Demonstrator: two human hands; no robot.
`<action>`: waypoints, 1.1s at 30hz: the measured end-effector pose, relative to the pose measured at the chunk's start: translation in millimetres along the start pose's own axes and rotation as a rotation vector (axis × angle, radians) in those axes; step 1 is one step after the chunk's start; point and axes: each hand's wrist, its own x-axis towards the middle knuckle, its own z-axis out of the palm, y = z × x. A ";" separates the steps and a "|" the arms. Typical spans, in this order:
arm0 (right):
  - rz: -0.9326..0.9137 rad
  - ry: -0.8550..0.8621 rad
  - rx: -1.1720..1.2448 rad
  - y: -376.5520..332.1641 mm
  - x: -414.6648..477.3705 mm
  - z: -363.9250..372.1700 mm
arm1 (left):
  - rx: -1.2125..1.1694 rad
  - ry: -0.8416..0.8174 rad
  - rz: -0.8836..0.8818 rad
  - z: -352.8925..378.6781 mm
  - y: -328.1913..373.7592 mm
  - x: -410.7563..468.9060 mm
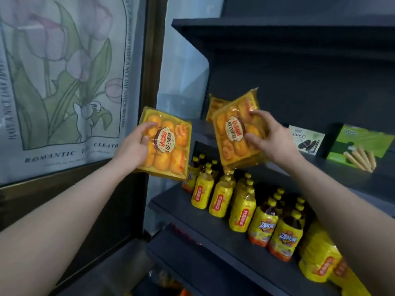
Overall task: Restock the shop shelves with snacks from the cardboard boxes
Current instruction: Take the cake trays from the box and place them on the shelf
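The left forearm (64,210) and right forearm (342,199) are bare to the frame edge; the left grip (133,149) and right grip (271,138) are bare too.

My left hand (132,150) grips a cake pack (165,144) by its left edge, fingers over the clear film, just left of the dark shelf unit (299,82) and level with its middle board. My right hand (271,139) holds a second cake pack (237,133), tilted, at that board's front left corner. A third cake pack (214,105) leans further back on the same board. To the right on that board stand a cookie box (305,139) and a green wafer-roll box (361,146). Yellow iced tea bottles (241,206) crowd the board below. A tulip curtain (59,82) hangs left of the unit.
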 end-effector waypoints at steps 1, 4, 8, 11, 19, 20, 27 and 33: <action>0.033 0.030 -0.009 8.9 18.3 -7.9 | -0.013 -0.001 0.003 6.9 6.5 15.5; 0.112 0.078 -0.014 44.3 72.8 -27.6 | -0.063 -0.021 0.015 31.1 27.4 61.0; 0.138 -0.001 0.009 94.1 138.3 -32.1 | -0.078 0.002 0.011 64.6 51.8 117.5; 0.081 -0.130 -0.009 121.8 185.1 -20.2 | -0.187 0.008 -0.062 85.4 59.3 155.1; -0.041 -0.334 -0.095 151.6 289.9 43.3 | -0.454 0.055 -0.242 128.0 46.7 222.4; -0.041 -0.335 -0.097 154.2 300.5 53.8 | -0.456 0.052 -0.253 131.9 43.2 229.6; -0.033 -0.369 -0.071 163.8 360.1 115.9 | -0.442 -0.038 -0.277 150.6 27.2 280.6; -0.108 -0.390 -0.241 168.0 389.9 164.1 | -0.427 -0.138 -0.266 156.8 15.7 316.1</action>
